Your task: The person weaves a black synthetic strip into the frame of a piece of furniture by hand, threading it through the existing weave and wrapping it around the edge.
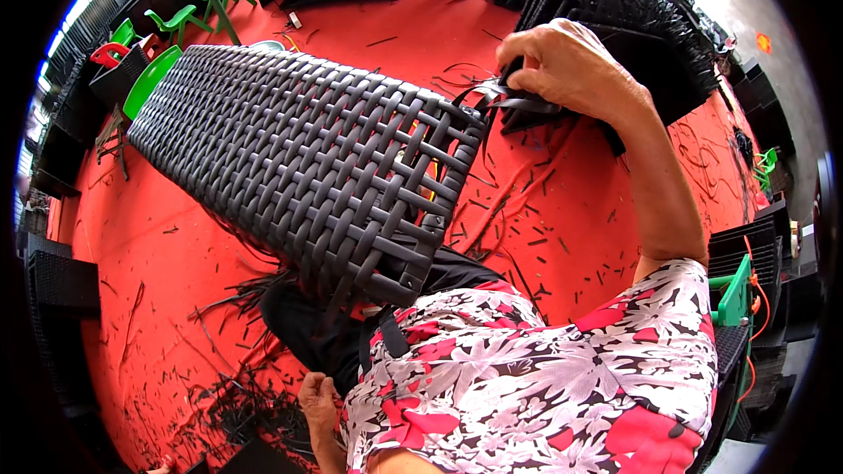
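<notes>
A long woven panel of dark grey plastic wicker (299, 149) slants across the view, its near end over my lap. At its right end the weave is looser, and bare frame edges show. My right hand (566, 66) is raised beyond that end, fingers curled in a pinch on black plastic strips (527, 104). Some of these strips run toward the panel's corner. Low beside my dark trousers, my left hand (319, 397) is closed with its fingers bent. Whether anything is in it is hidden.
Red sheeting (562, 211) covers the floor, scattered with black offcuts. A tangle of strips (255, 412) lies at lower left. Black woven pieces with a heap of strips (615, 0) stand at far right. Green chairs (176, 22) are at far left; a green-framed item (734, 294) is at right.
</notes>
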Action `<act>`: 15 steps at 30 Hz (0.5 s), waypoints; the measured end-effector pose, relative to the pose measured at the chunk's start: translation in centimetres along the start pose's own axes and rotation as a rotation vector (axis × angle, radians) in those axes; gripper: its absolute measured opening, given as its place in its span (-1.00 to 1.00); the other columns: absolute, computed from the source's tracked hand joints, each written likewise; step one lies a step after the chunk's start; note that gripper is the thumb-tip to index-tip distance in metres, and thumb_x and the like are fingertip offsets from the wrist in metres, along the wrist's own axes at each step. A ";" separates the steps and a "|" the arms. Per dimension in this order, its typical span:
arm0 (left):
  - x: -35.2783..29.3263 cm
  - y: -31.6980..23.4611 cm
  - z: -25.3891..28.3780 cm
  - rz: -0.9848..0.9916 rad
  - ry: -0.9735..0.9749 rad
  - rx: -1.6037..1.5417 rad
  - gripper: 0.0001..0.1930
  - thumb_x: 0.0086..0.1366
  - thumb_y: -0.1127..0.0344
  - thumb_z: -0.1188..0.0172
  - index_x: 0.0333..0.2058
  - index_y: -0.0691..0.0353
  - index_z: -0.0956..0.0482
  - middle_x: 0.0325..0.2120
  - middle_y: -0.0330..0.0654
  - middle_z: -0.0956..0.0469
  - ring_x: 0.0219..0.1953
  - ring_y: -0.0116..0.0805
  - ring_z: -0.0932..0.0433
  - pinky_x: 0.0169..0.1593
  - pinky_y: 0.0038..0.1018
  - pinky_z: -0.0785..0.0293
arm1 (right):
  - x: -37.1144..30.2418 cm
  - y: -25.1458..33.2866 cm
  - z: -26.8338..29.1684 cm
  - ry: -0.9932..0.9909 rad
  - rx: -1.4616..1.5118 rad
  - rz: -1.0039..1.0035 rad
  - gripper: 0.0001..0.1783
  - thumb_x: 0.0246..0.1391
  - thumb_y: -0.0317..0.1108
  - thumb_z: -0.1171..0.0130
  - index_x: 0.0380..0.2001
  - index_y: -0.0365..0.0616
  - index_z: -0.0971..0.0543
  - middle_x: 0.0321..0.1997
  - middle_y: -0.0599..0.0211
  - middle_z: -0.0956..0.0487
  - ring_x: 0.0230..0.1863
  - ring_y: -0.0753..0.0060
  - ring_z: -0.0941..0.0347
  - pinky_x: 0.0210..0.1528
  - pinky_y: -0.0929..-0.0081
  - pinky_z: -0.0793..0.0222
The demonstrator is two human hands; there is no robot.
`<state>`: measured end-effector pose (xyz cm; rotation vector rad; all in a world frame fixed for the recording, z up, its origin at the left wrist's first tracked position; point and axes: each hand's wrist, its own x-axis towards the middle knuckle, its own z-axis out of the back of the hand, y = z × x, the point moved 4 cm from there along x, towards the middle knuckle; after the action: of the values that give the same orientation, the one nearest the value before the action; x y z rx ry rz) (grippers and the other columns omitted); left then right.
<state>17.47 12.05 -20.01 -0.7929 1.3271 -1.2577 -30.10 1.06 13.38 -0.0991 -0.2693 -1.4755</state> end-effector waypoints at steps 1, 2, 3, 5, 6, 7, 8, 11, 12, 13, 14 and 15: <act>0.1 0.0 -0.1 -0.006 0.001 0.008 -0.93 0.29 0.48 -0.10 -0.39 0.25 -0.41 -0.66 -0.36 -0.36 -0.64 -0.62 -0.33 -0.55 -0.66 -0.29 | -0.3 0.1 0.2 0.092 -0.010 -0.035 -0.72 -0.11 -0.40 -0.22 -0.30 -0.34 -0.60 -0.58 0.16 -0.58 -0.59 0.48 -0.51 -0.38 0.52 -0.43; 0.2 -0.1 -0.2 -0.011 0.000 0.016 -0.93 0.28 0.48 -0.10 -0.39 0.25 -0.41 -0.65 -0.36 -0.36 -0.64 -0.62 -0.33 -0.54 -0.66 -0.29 | -0.6 0.1 0.2 0.180 0.118 -0.120 -0.79 -0.05 -0.46 -0.17 -0.32 -0.34 -0.61 -0.55 0.27 -0.60 -0.53 0.58 -0.50 -0.37 0.60 -0.41; 0.3 -0.1 -0.3 -0.017 -0.002 0.024 -0.93 0.28 0.48 -0.10 -0.39 0.24 -0.40 -0.65 -0.36 -0.36 -0.63 -0.62 -0.33 -0.54 -0.66 -0.29 | -0.7 -0.2 0.0 0.143 0.191 -0.062 -0.81 -0.03 -0.47 -0.17 -0.32 -0.34 -0.61 -0.55 0.32 -0.58 -0.52 0.63 -0.47 -0.37 0.63 -0.39; 0.6 0.4 -0.2 -0.025 0.005 0.034 -0.93 0.28 0.49 -0.12 -0.38 0.23 -0.41 -0.65 -0.38 -0.38 -0.62 -0.64 -0.33 -0.54 -0.68 -0.25 | -0.9 -1.4 -0.7 0.068 0.336 0.054 -0.85 0.02 -0.48 -0.16 -0.33 -0.33 -0.61 -0.54 0.43 -0.56 -0.50 0.71 -0.41 -0.37 0.68 -0.35; 0.7 0.7 -0.2 -0.029 0.009 0.040 -0.93 0.27 0.49 -0.12 -0.37 0.22 -0.41 -0.65 -0.38 -0.39 -0.62 -0.65 -0.33 -0.54 -0.68 -0.23 | -0.7 -1.6 -0.3 0.053 0.389 -0.056 -0.85 0.07 -0.43 -0.18 -0.34 -0.32 -0.59 -0.54 0.50 -0.50 -0.49 0.77 -0.30 -0.38 0.71 -0.29; 0.7 0.8 -0.2 -0.031 0.010 0.032 -0.93 0.27 0.49 -0.13 -0.37 0.22 -0.41 -0.65 -0.38 -0.39 -0.62 -0.65 -0.34 -0.54 -0.68 -0.23 | -0.7 -2.0 -0.3 -0.103 0.431 -0.067 -0.84 0.06 -0.41 -0.20 -0.34 -0.30 -0.58 -0.52 0.54 -0.45 -0.50 0.78 -0.24 -0.41 0.72 -0.25; 0.7 0.9 -0.1 -0.034 0.011 0.024 -0.93 0.27 0.48 -0.13 -0.37 0.22 -0.41 -0.64 -0.38 -0.39 -0.62 -0.65 -0.34 -0.54 -0.68 -0.24 | -0.6 -1.6 0.1 -0.133 0.384 -0.026 -0.85 0.04 -0.43 -0.20 -0.32 -0.29 -0.59 -0.48 0.51 -0.48 -0.47 0.73 -0.29 -0.38 0.70 -0.27; 0.6 0.4 0.0 -0.030 0.009 0.036 -0.93 0.28 0.48 -0.13 -0.37 0.23 -0.41 -0.64 -0.38 -0.39 -0.61 -0.65 -0.34 -0.53 -0.69 -0.24 | 0.0 -0.1 0.8 -0.135 0.265 0.153 -0.81 -0.03 -0.44 -0.20 -0.30 -0.24 -0.59 -0.39 0.39 -0.53 -0.38 0.51 -0.41 -0.28 0.55 -0.34; 0.5 0.2 0.0 -0.027 0.007 0.046 -0.93 0.28 0.48 -0.13 -0.37 0.23 -0.41 -0.64 -0.38 -0.39 -0.61 -0.64 -0.34 -0.53 -0.69 -0.24 | 0.3 0.5 0.6 -0.120 0.229 0.222 -0.80 -0.05 -0.44 -0.20 -0.30 -0.23 -0.60 -0.37 0.34 -0.55 -0.35 0.42 -0.45 -0.25 0.49 -0.36; 0.5 0.1 0.0 -0.031 0.006 0.051 -0.93 0.28 0.47 -0.13 -0.37 0.23 -0.41 -0.64 -0.38 -0.39 -0.61 -0.64 -0.34 -0.53 -0.69 -0.25 | 0.7 0.9 0.0 -0.058 0.140 0.226 -0.80 -0.07 -0.42 -0.21 -0.31 -0.22 -0.60 -0.35 0.29 -0.56 -0.30 0.35 -0.46 -0.21 0.43 -0.37; 0.4 0.0 0.0 -0.035 0.008 0.055 -0.93 0.28 0.47 -0.13 -0.37 0.24 -0.41 -0.64 -0.38 -0.39 -0.61 -0.64 -0.34 -0.53 -0.69 -0.25 | 1.0 1.2 -0.5 0.005 0.048 0.228 -0.79 -0.08 -0.41 -0.21 -0.32 -0.22 -0.60 -0.34 0.24 -0.57 -0.26 0.27 -0.47 -0.17 0.36 -0.38; 0.4 -0.1 0.0 -0.039 0.010 0.060 -0.93 0.28 0.46 -0.14 -0.37 0.24 -0.41 -0.64 -0.37 -0.39 -0.61 -0.64 -0.34 -0.52 -0.69 -0.25 | 1.3 1.7 -1.1 0.068 -0.043 0.230 -0.79 -0.10 -0.39 -0.21 -0.33 -0.21 -0.61 -0.32 0.19 -0.57 -0.21 0.19 -0.48 -0.13 0.30 -0.38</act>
<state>17.41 11.67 -20.05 -0.7747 1.2815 -1.3271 -28.24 -0.30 12.82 -0.1107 -0.1652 -1.2541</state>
